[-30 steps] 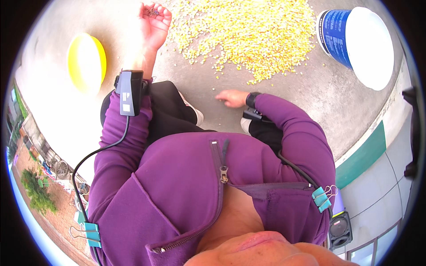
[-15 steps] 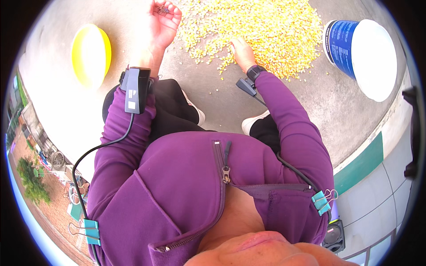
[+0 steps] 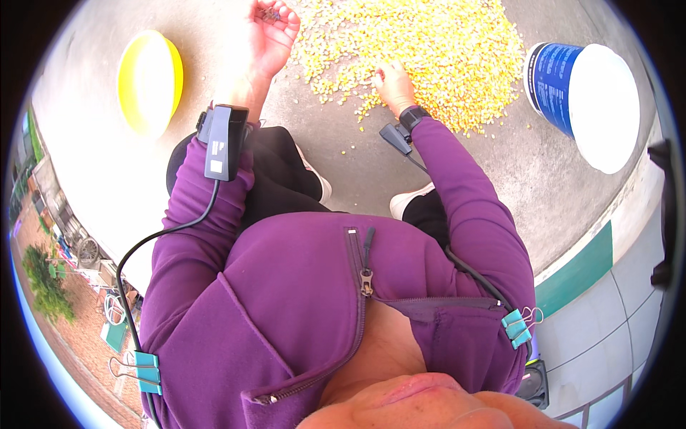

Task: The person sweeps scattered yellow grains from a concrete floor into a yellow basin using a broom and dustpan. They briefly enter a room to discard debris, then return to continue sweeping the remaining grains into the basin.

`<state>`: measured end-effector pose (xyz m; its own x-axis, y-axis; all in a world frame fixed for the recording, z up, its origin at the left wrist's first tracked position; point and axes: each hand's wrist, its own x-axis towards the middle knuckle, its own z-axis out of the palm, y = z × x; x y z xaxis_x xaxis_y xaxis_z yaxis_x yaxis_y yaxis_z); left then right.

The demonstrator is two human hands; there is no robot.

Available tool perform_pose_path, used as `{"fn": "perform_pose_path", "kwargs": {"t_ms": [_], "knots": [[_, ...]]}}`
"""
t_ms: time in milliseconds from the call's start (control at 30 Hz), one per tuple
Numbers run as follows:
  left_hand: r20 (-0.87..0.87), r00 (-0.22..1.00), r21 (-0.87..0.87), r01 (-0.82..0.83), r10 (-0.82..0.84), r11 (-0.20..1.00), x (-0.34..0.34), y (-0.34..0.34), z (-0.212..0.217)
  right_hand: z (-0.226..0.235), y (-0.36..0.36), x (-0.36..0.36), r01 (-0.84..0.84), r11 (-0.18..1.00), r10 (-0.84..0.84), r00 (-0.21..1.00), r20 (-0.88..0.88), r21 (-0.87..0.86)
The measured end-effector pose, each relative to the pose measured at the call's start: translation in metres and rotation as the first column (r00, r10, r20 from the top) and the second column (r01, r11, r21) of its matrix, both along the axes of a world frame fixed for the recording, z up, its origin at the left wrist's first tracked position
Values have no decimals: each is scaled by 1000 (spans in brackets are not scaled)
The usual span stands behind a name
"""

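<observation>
Loose yellow corn kernels [image 3: 457, 64] lie spread in a wide heap on the concrete ground before me. My left hand [image 3: 273, 39] is raised left of the heap, palm up with curled fingers. Small dark bits [image 3: 270, 14] rest cupped in it, too small to name. At the heap's near left edge my right hand [image 3: 394, 87] is low over the kernels, thumb and fingers drawn together. Whatever sits between those fingertips is too small to make out.
A yellow basin [image 3: 179, 79] stands on the ground at the left. To the right is a blue and white bucket [image 3: 561, 82]. Cables run along both my sleeves from dark wrist devices [image 3: 227, 143]. My shoes [image 3: 409, 199] are close below the heap.
The fingers of my right hand have drawn in over the kernels. My left hand still cups the dark bits. The whole view has shifted slightly.
</observation>
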<state>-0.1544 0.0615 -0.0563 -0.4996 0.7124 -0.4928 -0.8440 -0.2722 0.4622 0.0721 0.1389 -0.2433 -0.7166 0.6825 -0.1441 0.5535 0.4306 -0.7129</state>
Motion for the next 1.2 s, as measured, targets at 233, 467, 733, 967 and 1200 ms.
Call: {"fn": "perform_pose_path", "kwargs": {"t_ms": [233, 467, 733, 967, 1200], "knots": [[-6, 1000, 6, 3, -3, 1000, 0, 0, -1, 8, 31, 9, -27, 972, -26, 975, -222, -233], [19, 1000, -4, 5, -5, 1000, 0, 0, -2, 30, 52, 4, -120, 731, -65, 968, -243, -672], [101, 989, -33, 111, -107, 993, 18, 3, -14, 140, 62, -43, -410, 838, 189, 838, -512, -361], [96, 975, -110, 213, -203, 971, 38, 10, -24, 175, 48, -87, -365, 884, 467, 642, -608, 293], [121, 955, 21, 272, -272, 962, 36, 7, -27, 171, 52, -78, -350, 922, 388, 810, -441, 168]]}}
